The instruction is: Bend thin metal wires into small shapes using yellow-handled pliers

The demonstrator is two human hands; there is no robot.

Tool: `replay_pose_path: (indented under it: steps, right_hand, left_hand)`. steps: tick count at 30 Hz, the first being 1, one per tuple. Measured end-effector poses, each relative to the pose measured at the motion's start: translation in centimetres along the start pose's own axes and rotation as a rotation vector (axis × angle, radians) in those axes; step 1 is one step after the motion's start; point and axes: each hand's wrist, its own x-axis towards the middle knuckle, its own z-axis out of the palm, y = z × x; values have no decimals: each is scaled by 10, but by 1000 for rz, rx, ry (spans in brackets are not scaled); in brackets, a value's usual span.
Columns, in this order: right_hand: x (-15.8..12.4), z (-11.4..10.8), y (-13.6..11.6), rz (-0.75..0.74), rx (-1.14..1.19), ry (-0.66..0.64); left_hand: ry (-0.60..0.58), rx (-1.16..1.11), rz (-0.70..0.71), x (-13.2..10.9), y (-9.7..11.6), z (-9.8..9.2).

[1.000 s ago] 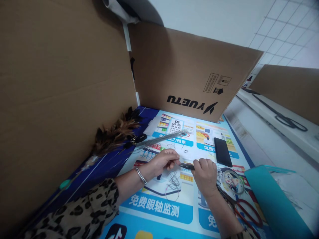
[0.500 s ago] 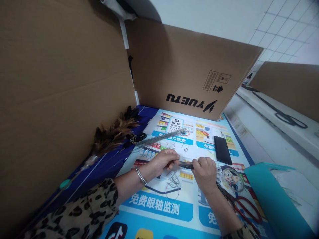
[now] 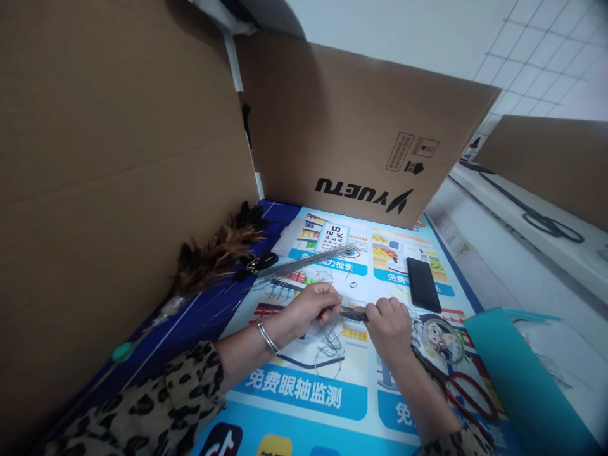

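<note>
Left hand (image 3: 316,310): pinched, contents unclear.
Right hand (image 3: 388,326): curled around pliers (image 3: 354,314).
Pliers: beside left hand; likely stiff, best held rearward.

Dark metal tool (image 3: 352,314), as I view it remotely: probably pliers, though too blurred for me to be certain. Handle end enclosed by the right hand (image 3: 389,324); slim nose directed leftward, ending at the left hand (image 3: 314,306).

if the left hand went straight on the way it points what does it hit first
Probably the pliers, held in the right hand; their tips sit right by the left hand, so any gap is hard to tell.
</note>
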Motion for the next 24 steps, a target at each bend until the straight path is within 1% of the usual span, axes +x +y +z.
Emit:
replay_pose_path:
  steps: [4,9,18,24]
  right_hand:
    - [1,-1,0,2,11,-27]
    - [1,-1,-1,12,38,-85]
    - [-3,8,-2,77,149,-223]
    - [-2,11,-4,126,237,-301]
  left_hand:
    - [0,30,67,-3,5,2]
    - [44,136,160,-3,10,5]
    - [37,438,347,-4,13,-1]
    - [18,535,409,-6,17,-4]
